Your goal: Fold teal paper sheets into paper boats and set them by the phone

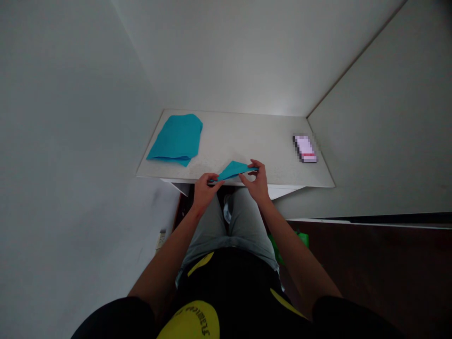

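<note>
A small piece of folded blue paper is held near the front edge of the white table, its upper side rising to a blunt peak. My left hand pinches its left end between thumb and fingers. At the other end, my right hand grips the narrow right tip, with the thumb under the near edge and the fingers above. Both hands are closed on the same piece. To the left on the table lies a larger folded blue sheet, touched by neither hand.
The white tabletop meets a wall at the back and a panel on the right. A phone, blurred out, lies near its right edge. Below are my legs, a green bag-like item on the dark floor and a wall outlet.
</note>
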Motion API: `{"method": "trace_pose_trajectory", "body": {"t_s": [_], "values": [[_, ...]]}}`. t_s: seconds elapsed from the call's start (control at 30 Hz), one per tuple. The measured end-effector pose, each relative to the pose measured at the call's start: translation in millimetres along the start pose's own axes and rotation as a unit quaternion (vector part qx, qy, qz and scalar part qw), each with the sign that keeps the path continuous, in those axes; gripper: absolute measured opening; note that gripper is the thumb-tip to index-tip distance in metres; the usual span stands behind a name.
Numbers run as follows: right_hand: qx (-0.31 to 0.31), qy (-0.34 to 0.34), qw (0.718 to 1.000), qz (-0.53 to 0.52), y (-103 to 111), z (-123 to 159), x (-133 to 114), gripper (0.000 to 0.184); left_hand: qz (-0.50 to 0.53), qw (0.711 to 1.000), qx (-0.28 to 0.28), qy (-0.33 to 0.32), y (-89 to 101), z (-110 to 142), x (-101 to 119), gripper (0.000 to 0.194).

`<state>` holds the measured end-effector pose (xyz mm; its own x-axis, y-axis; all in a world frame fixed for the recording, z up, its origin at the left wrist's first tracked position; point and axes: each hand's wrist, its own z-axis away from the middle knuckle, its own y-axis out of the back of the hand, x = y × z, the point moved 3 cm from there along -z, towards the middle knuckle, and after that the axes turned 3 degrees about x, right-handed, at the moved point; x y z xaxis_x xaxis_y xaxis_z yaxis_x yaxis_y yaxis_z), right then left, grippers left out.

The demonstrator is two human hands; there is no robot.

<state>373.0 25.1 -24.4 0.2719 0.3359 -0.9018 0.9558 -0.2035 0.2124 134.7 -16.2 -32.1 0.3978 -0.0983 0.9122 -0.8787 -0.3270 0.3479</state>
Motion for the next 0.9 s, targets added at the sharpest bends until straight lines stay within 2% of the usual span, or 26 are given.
{"method": "trace_pose_trajectory", "body": {"t_s": [0.27, 0.43, 0.63, 0.9], "values": [[-0.037, 0.086, 0.991, 0.097, -10.0, -8.7, -25.3, 0.062, -0.081, 0.997, -0.017, 0.003, -8.2, -8.5, 3.8, 0.054], [-0.094, 0.125, 0.981, 0.113, -13.5, -15.4, -49.4, 0.062, -0.151, 0.988, -0.034, -0.027, -20.6, -15.6, 13.5, 0.047], [-0.066, 0.148, 0.981, 0.107, -8.4, -30.6, -63.9, 0.055, -0.186, 0.981, -0.053, -0.028, -26.2, -22.7, 22.6, 0.022], [-0.103, 0.156, 0.976, 0.108, -0.7, -34.1, -68.7, 0.049, -0.267, 0.959, -0.084, -0.05, -24.5, -32.4, 34.7, 0.019]]}}
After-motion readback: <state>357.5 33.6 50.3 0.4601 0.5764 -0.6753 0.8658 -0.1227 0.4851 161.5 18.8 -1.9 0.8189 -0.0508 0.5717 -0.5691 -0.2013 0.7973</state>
